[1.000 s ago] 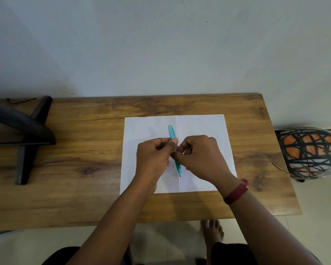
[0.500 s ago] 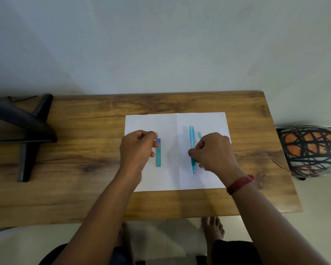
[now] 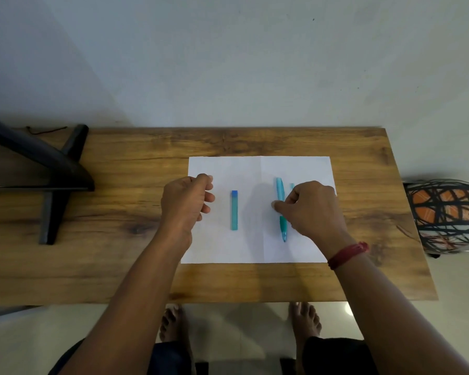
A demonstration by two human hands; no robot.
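A white sheet of paper (image 3: 222,247) with a centre crease lies on the wooden table (image 3: 92,253). On its left half lies a short teal piece with a blue end (image 3: 234,212), apart from both hands. My left hand (image 3: 184,204) hovers just left of it, fingers loosely curled and holding nothing. On the right half lies a teal pen (image 3: 279,188), tip toward me. My right hand (image 3: 312,209) pinches the pen's middle with thumb and fingers. A small teal bit (image 3: 292,185) peeks out beyond my right fingers; most of it is hidden.
A black stand (image 3: 54,180) with splayed legs occupies the table's left end. Off the right edge sits a round orange object wrapped in black bands (image 3: 447,212). The wall runs along the table's far edge. Bare feet show on the floor below the near edge.
The two hands pulled the pen apart and moved sideways. My left hand set the short teal piece on the paper and let go. My right hand laid the pen down on the right half.
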